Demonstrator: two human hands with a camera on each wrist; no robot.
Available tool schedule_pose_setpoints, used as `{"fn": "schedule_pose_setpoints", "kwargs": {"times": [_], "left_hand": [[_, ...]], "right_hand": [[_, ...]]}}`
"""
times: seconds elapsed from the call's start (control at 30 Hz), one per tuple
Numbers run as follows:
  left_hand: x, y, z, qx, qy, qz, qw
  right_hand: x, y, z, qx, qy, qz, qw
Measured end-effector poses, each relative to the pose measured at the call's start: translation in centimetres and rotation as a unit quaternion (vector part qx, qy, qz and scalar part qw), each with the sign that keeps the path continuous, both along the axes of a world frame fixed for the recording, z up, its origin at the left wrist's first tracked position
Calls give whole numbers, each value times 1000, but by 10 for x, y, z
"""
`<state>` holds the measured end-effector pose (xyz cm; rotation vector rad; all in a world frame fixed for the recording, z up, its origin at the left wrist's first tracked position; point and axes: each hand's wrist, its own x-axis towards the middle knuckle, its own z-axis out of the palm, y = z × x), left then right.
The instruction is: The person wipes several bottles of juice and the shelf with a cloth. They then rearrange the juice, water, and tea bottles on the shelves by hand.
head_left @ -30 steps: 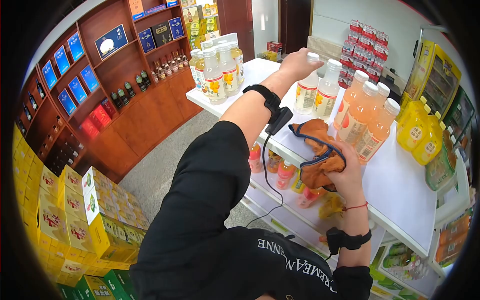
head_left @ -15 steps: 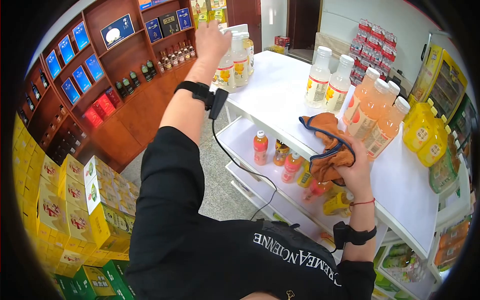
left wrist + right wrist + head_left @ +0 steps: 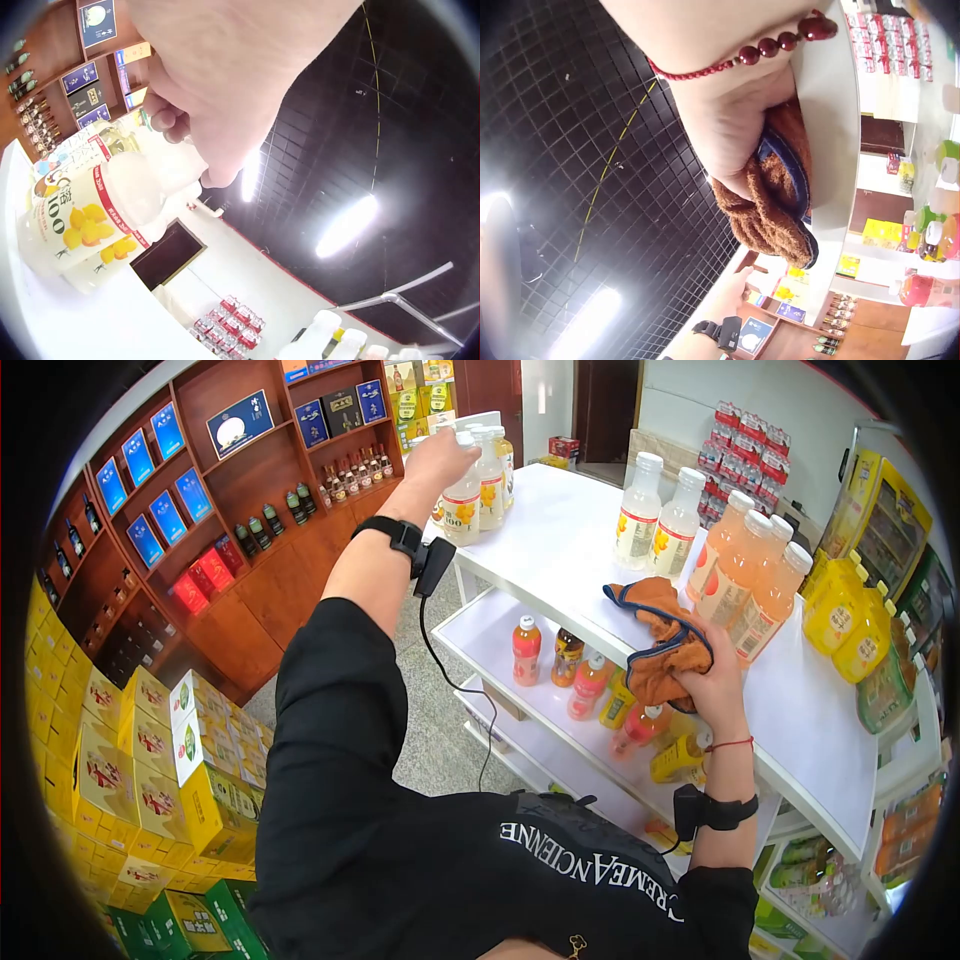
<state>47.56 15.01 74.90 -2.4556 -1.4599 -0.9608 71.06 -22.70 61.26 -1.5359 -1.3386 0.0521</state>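
At the far left end of the white shelf top, my left hand grips the capped neck of a clear bottle with a yellow-fruit label. In the left wrist view its curled fingers hide the cap, and the bottle stands close among others like it. My right hand clutches a bunched brown cloth with dark blue edging over the shelf's front edge. Two matching clear bottles stand on the top behind the cloth, beside several peach-coloured bottles.
Yellow jugs stand at the right of the shelf top. Pink and dark drink bottles line the shelf below. Yellow cartons are stacked at the left, before a wooden cabinet. A cable hangs from my left wrist.
My left hand has gone from the two clear bottles in the middle to the group at the far left and taken hold of a bottle there. The right hand still holds the cloth.
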Motion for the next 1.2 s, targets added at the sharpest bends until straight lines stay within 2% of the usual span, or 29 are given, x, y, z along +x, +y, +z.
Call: {"fn": "schedule_pose_setpoints", "kwargs": {"times": [0.07, 0.13, 0.2, 0.27, 0.3, 0.33, 0.37, 0.43, 0.5, 0.53, 0.6, 0.63, 0.7, 0.77, 0.83, 0.87, 0.9, 0.97, 1.0, 1.07, 1.1, 1.17, 1.2], "left_hand": [[1, -13, -1, 15, -10, -12, 1000], [6, -39, 4, 83, -64, -64, 992], [11, -72, 15, 68, -77, -96, 990], [24, -86, 14, 52, -90, -128, 986], [32, -90, 10, 66, -111, -174, 976], [40, -95, 6, 80, -132, -219, 964], [47, -102, 3, 77, -133, -219, 964], [58, -123, -1, 86, -143, -271, 948], [69, -136, -7, 73, -137, -288, 945], [74, -141, -10, 62, -130, -305, 941], [85, -148, -14, 41, -130, -320, 938], [86, -154, -14, 22, -130, -334, 933], [89, -158, -13, 12, -128, -338, 932], [94, -158, -17, 18, -131, -341, 931], [93, -154, -15, 2, -117, -330, 937], [94, -153, -15, -12, -118, -332, 936], [96, -152, -17, -27, -119, -335, 934], [98, -152, -19, -12, -121, -343, 932], [99, -153, -21, 2, -121, -351, 928], [97, -155, -20, 2, -113, -347, 931], [96, -155, -19, 1, -105, -343, 933], [94, -154, -16, -3, -93, -342, 935], [93, -154, -16, -6, -81, -341, 937]], "right_hand": [[1, -1, 1, -6, -23, -8, 1000], [4, 0, 0, -8, -17, -6, 1000], [4, 1, 1, -15, -12, 2, 1000], [3, 2, 5, -3, 87, 23, 996], [-1, 2, 10, -8, 88, 21, 996], [-7, 2, 18, 19, 137, 30, 990], [-10, 4, 24, 46, 185, 40, 981], [-11, 13, 37, 56, 158, 20, 986], [-23, 24, 53, 156, 198, 31, 967], [-25, 33, 57, 155, 198, 31, 967], [-27, 51, 66, 179, 94, 32, 979], [-24, 61, 63, 179, 94, 32, 979], [-20, 83, 45, 98, -75, -44, 991], [-21, 85, 30, 91, -81, -63, 991], [-16, 82, 17, -52, 7, 33, 998], [-8, 86, -2, -49, -50, 2, 998], [-5, 86, -3, -51, -49, 3, 998], [-1, 89, -2, -36, 1, -6, 999], [-3, 87, 8, -37, 1, -6, 999], [-10, 81, 42, 37, 116, 29, 992], [-13, 84, 51, 36, 115, 29, 992], [-17, 92, 62, 172, 134, 52, 975], [-17, 96, 63, 163, 5, -10, 987]]}}
